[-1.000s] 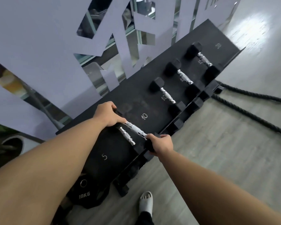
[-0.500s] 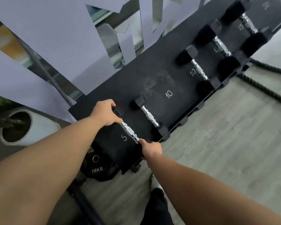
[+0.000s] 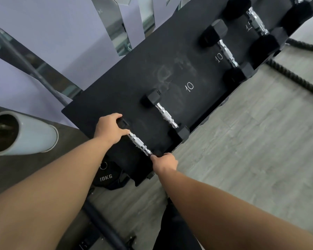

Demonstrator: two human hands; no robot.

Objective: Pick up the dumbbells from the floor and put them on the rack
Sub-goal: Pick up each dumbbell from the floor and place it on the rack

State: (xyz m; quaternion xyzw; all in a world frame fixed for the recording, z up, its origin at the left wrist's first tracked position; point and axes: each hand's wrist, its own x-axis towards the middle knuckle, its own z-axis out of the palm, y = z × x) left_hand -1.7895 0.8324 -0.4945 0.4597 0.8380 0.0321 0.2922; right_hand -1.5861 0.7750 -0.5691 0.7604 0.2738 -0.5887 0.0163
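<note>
A small black dumbbell with a chrome handle [image 3: 138, 142] lies at the near left end of the black rack top [image 3: 126, 83]. My left hand [image 3: 109, 129] is closed over its far head, and my right hand [image 3: 163, 162] grips its near head at the rack's front edge. Just to the right, a second small dumbbell [image 3: 165, 115] rests on the rack by itself. Further right sit larger dumbbells [image 3: 226, 51], beside chalked "10" marks.
A black 10KG weight plate [image 3: 107, 177] leans under the rack's left end. A pale cylindrical pot [image 3: 31, 136] stands to the left. Thick black ropes [image 3: 294, 76] lie on the grey wooden floor at right. A glass wall with purple panels backs the rack.
Both hands have slid one dumbbell leftward, away from its twin, which now sits alone. The view has shifted closer to the rack's left end.
</note>
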